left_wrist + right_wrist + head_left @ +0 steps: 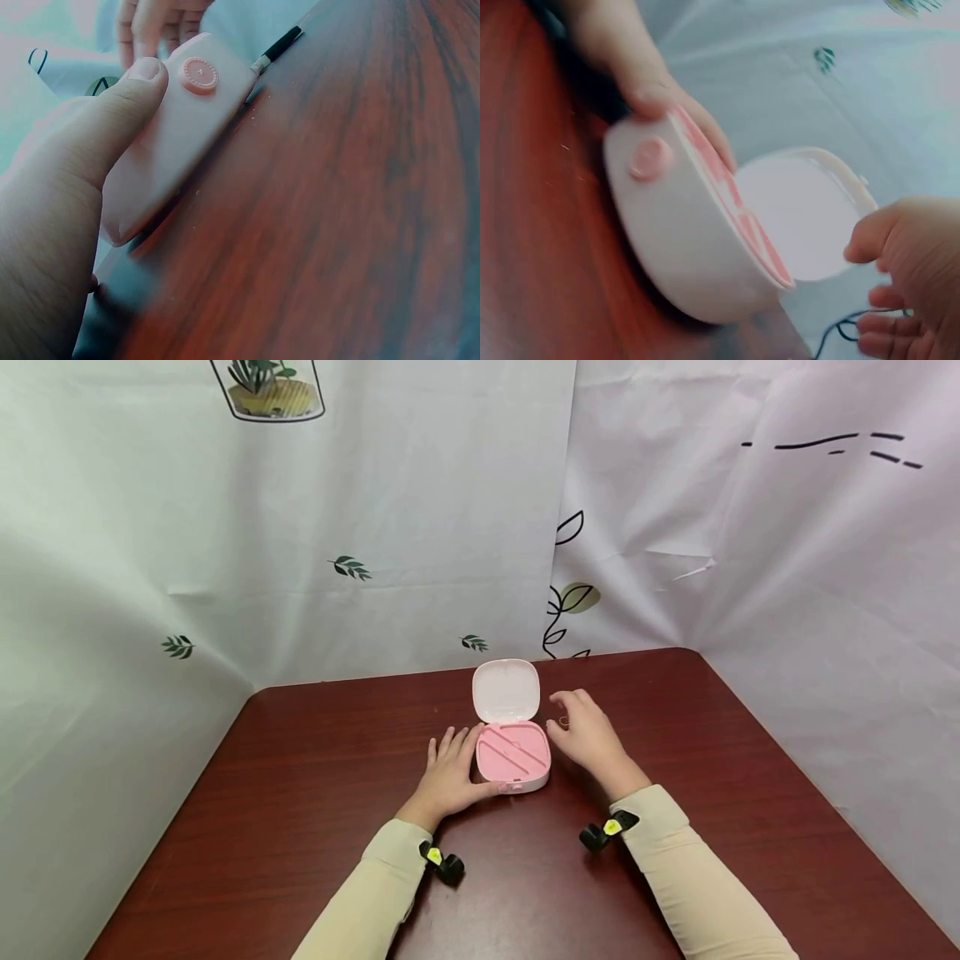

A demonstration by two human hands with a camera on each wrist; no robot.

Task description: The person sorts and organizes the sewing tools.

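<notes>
A round-cornered case (pixel 513 787), white outside with a pink inner tray (pixel 514 752) marked by raised diagonal bars, sits on the table. Its white lid (pixel 506 692) stands raised at the back. A round pink button (pixel 199 76) is on the front wall. My left hand (pixel 447 781) holds the case at its left side, thumb against the front near the button and forefinger along the side up to the hinge. To the right of the case is my right hand (pixel 590 735), fingers loosely bent, thumb apart from them. A tiny thin loop (pixel 564 721) shows between thumb and fingers.
The dark red-brown wooden table (pixel 315 827) has rounded back corners. White fabric (pixel 420 510) printed with leaves and line drawings hangs behind it and along both sides. Small black cameras (pixel 594 837) are strapped at both wrists, over cream sleeves (pixel 697 877).
</notes>
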